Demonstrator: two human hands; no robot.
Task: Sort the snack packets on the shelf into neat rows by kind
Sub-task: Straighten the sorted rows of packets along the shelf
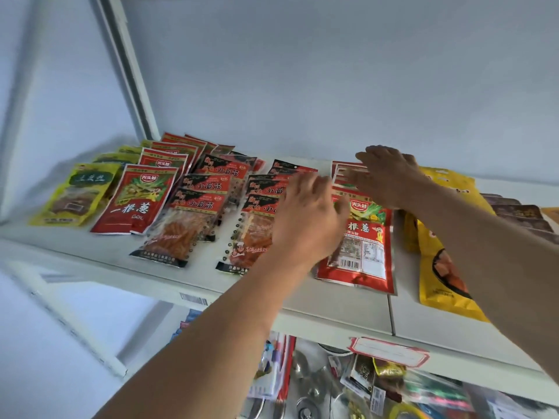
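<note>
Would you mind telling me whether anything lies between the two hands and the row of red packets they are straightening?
Nothing visible does. The left hand and right hand already lie on the red packets, between the black-and-red packets and the yellow bag.

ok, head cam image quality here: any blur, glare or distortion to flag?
Head view: the left hand is motion-smeared at its fingers, the right hand slightly softer; the shelf edge and upright bow from the wide-angle lens; light is flat and even, with mild sheen on the red packet; front-row print is readable, back rows soft.
</note>
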